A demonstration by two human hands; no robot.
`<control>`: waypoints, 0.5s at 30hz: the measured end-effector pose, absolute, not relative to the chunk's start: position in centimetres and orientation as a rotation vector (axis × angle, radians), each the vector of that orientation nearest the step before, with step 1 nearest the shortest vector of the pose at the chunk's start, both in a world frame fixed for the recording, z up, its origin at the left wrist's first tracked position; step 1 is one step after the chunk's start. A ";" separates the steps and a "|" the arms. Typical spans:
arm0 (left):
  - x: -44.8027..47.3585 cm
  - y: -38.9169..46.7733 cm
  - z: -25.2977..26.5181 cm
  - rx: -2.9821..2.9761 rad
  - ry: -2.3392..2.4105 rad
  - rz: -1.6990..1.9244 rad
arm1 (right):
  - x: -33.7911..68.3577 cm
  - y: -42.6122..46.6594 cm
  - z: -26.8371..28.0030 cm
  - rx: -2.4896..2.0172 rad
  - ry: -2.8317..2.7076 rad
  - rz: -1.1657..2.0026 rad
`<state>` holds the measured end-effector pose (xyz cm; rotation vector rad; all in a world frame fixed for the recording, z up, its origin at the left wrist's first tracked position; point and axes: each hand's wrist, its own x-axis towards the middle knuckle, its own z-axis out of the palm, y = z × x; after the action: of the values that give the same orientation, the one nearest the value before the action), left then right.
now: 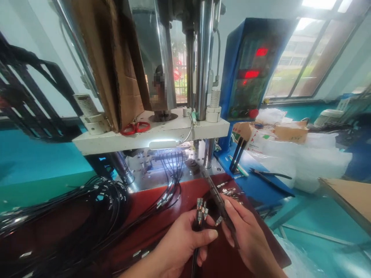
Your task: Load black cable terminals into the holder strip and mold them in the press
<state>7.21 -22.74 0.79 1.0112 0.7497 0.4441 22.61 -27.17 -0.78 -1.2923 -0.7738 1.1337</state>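
Black cables (199, 225) tipped with shiny, squarish metal connectors (202, 210) stand bunched in my left hand (184, 241), thumb and fingers pinching them above the red tabletop (189, 193). My right hand (246, 227) is wrapped around a dark, slender tool (218, 199) slanting just beside them. Farther right, past the blue bench (257, 189), I see white bags (314, 162) piled near brown cardboard (291, 134); from this remote seat I can't make out their contents.

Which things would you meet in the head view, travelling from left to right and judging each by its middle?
Coiled black cables, red-handled scissors, white light bar, left hand, long dark tool, right hand, black-handled pliers, cardboard panel at the right edge.
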 end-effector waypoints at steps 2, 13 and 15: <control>7.1 -22.9 0.9 1.005 0.759 0.429 | 22.6 -27.3 -0.8 -1.290 -0.779 1.138; 7.5 -22.8 0.3 0.949 0.868 0.337 | 22.5 -27.4 -1.2 -1.361 -0.816 1.180; 7.7 -22.8 0.3 1.004 0.881 0.312 | 22.6 -27.4 -1.4 -1.375 -0.814 1.198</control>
<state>7.69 -22.78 0.33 1.0037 0.8810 0.3116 22.57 -27.42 -1.37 -1.3751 -0.8140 1.1980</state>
